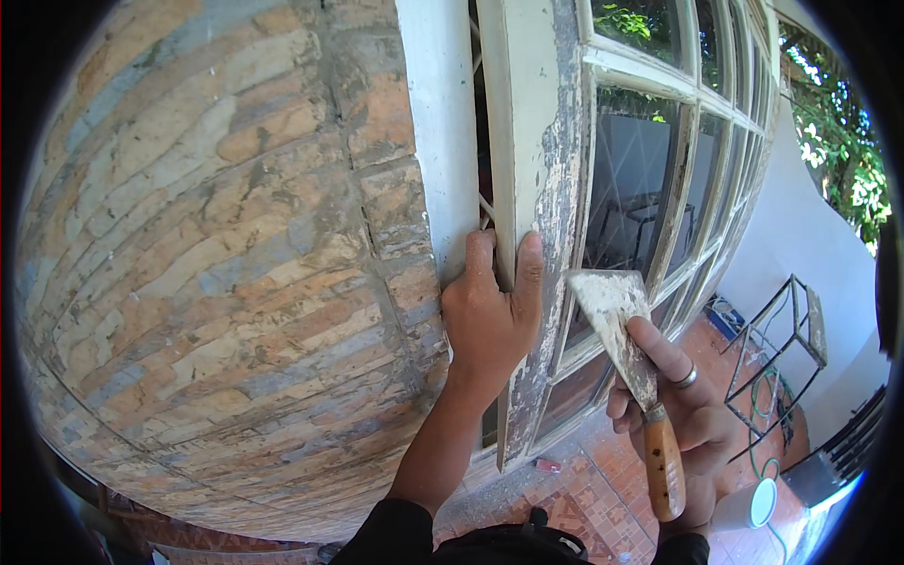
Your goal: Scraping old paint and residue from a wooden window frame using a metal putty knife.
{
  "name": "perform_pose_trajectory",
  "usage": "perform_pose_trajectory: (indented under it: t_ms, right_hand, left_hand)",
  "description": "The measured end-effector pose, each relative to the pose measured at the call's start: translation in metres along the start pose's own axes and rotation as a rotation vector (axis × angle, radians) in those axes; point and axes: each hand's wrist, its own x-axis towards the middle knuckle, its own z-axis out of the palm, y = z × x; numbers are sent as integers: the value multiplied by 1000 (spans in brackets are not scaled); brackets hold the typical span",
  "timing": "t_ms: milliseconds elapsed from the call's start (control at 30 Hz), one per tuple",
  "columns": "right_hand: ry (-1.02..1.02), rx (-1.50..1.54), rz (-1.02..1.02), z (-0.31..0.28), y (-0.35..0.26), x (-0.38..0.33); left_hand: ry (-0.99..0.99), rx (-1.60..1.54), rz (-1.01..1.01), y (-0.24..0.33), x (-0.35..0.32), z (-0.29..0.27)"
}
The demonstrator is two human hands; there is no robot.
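My left hand point(494, 306) grips the edge of a window frame point(527, 141) with peeling, cream-white paint, thumb on its face and fingers hooked behind the edge. In my right hand point(692, 405) is a putty knife point(612, 315) with a wide, paint-smeared metal blade and a wooden handle point(663, 466). Its blade points up and left, a little in front of the frame's glass panes and apart from the wood by the look of it. A ring circles one finger of that hand. Bare, flaked wood shows along the frame's stile.
A stone-clad wall point(235, 235) fills the left, beside a white jamb point(438, 122). Lower right, a metal stand frame point(786, 330), a green hose point(767, 461) and a white bucket point(749, 506) stand on red tiles point(612, 490). Paint flakes litter the floor.
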Motion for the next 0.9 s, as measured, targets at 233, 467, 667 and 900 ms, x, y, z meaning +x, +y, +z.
perform_pose_trajectory:
  t_ms: [233, 467, 667, 900]
  right_hand:
    - [-16, -61, -106, -26, 45, -15]
    - [289, -856, -626, -48, 69, -11]
    - [167, -1648, -1163, -13, 27, 39]
    - [-290, -1342, -1079, 22, 30, 78]
  left_hand:
    - [4, 1, -18, 1, -4, -3]
    - [0, 15, 47, 0, -5, -2]
    - [-11, 17, 60, -9, -6, -5]
    - [-164, -90, -133, -6, -20, -13]
